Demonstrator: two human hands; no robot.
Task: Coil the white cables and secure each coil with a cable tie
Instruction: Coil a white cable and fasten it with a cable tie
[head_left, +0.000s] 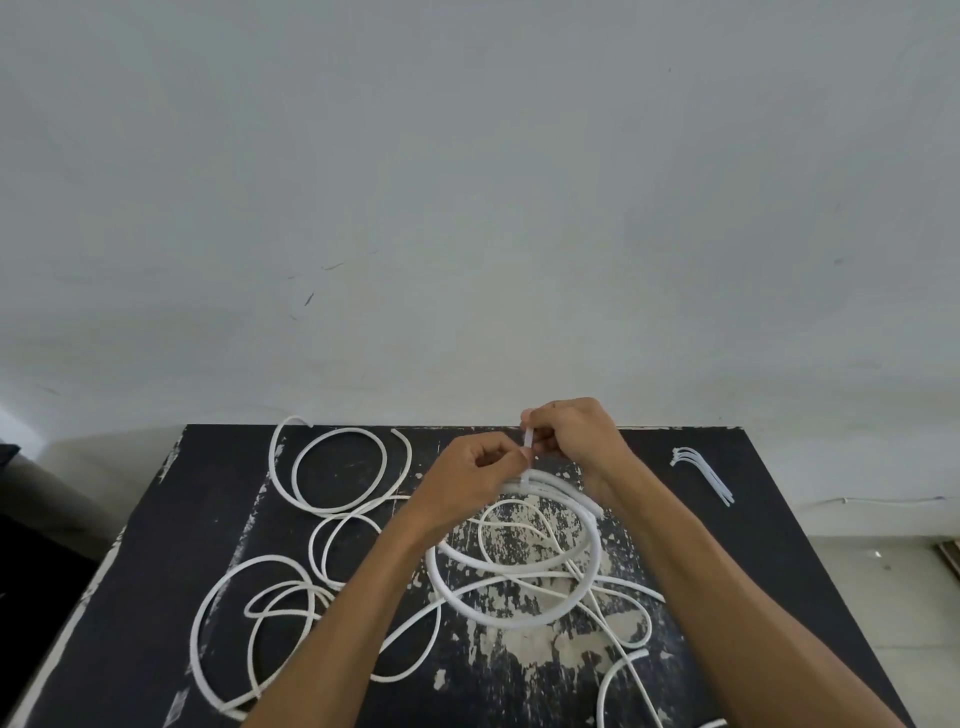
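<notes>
A coiled white cable (519, 618) lies on the black table (208, 467), its far side lifted between my hands. A translucent cable tie (528, 452) wraps that far side and stands upright. My left hand (470, 475) pinches the tie low down, just above the coil. My right hand (576, 436) pinches the tie's upper end, fingers curled. Loose white cables (337, 467) sprawl in loops across the left half of the table, and more loops (270, 613) lie near the front left.
A small bunch of spare cable ties (701, 470) lies at the table's far right. The tabletop is worn, with pale patches (519, 649). A grey wall (467, 208) rises right behind the table. Another cable end (618, 680) curves at the front right.
</notes>
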